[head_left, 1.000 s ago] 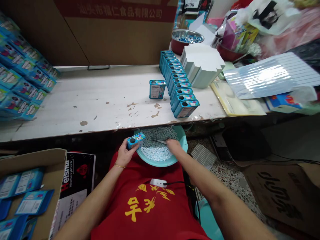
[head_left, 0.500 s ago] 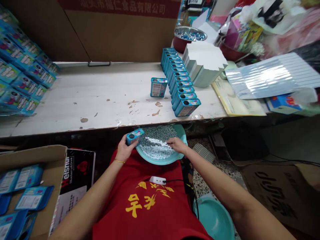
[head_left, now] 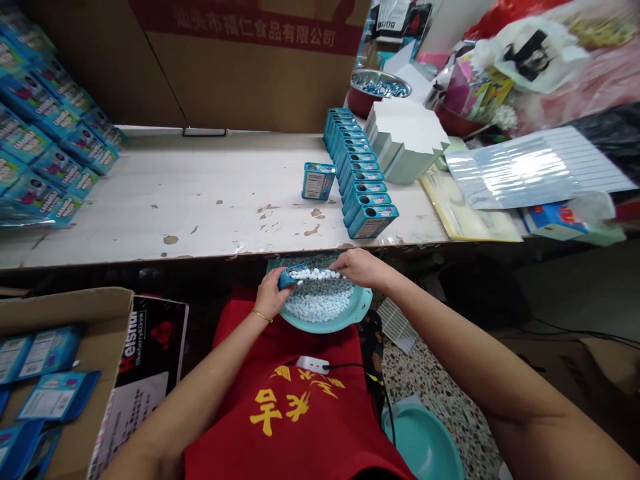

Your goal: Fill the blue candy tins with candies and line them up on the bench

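My left hand (head_left: pixel 271 295) grips a small blue candy box (head_left: pixel 286 279), tilted with its top toward the right. My right hand (head_left: pixel 364 268) pinches the end of a narrow scoop (head_left: pixel 320 274) heaped with a row of small white candies. The scoop's far end meets the top of the box; whether it reaches inside I cannot tell. Both hands are over a turquoise basin (head_left: pixel 364 307) in my lap, which holds many loose white candies (head_left: pixel 320 303).
On the white table (head_left: pixel 225 220) stand a row of blue boxes (head_left: pixel 373 220), a single box (head_left: pixel 319 181) and stacked white card (head_left: pixel 407 133). Packed boxes (head_left: pixel 55 140) are at left. A carton (head_left: pixel 107 310) sits lower left, another turquoise basin (head_left: pixel 427 440) lower right.
My right hand has raised the loaded scoop and brought its far end to the box. My left hand has moved right and tipped the box toward the scoop. The view has shifted slightly.
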A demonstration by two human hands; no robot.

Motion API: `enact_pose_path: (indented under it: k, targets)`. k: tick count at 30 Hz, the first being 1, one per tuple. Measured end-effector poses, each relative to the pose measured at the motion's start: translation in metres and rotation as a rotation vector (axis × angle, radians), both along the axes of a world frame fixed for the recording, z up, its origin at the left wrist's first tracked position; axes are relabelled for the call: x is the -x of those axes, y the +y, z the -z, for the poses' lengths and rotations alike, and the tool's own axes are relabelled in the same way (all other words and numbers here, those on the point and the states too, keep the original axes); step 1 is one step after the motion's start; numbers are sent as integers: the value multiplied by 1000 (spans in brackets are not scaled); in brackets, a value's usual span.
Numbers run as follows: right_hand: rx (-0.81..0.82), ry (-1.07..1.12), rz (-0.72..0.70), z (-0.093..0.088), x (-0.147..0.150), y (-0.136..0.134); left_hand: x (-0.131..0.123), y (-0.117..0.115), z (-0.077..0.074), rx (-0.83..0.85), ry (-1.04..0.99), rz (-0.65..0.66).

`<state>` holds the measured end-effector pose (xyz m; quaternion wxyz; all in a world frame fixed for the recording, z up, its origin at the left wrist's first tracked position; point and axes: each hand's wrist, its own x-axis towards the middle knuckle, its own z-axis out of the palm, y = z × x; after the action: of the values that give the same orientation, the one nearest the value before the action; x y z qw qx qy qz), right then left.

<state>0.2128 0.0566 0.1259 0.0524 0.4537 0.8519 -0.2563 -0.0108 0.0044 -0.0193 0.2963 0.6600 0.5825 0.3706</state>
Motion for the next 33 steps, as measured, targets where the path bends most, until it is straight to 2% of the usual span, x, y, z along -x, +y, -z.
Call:
enact_pose_path:
  k: [6,8,10,12,13,16,19,22,24,27,30,33]
  targets:
    - [-37,-266,-40,-31,34,4,0,-2,-2,-6,42,5]
    - [-33,-277,-51,-37,32,2,1,-1,-3,-5,34,1]
    - [-47,-242,-59,-35,18,0,4,-2,-4,-6,-7,-5]
    - [-41,-174,-18,-20,-4,-3,10,-5,-7,7,-77,-34]
    - [-28,-143,23,-7,-15,-5,13,-7,-9,19,-117,-56]
    - [-13,-162,193,52,-33,-10,25,-15,-15,77,-231,-128]
    - [-31,-261,294,117,-18,-20,32,-20,-19,122,-280,-174]
    - [9,-257,272,159,10,-34,34,-21,-17,117,-297,-187]
    - [40,-219,241,172,21,-41,34,-20,-14,111,-315,-186]
    - [107,-139,205,180,19,-43,33,-19,-9,110,-318,-189]
    - [195,-42,176,182,8,-38,33,-17,-9,112,-320,-180]
    - [259,39,169,175,-6,-35,34,-15,-12,117,-331,-173]
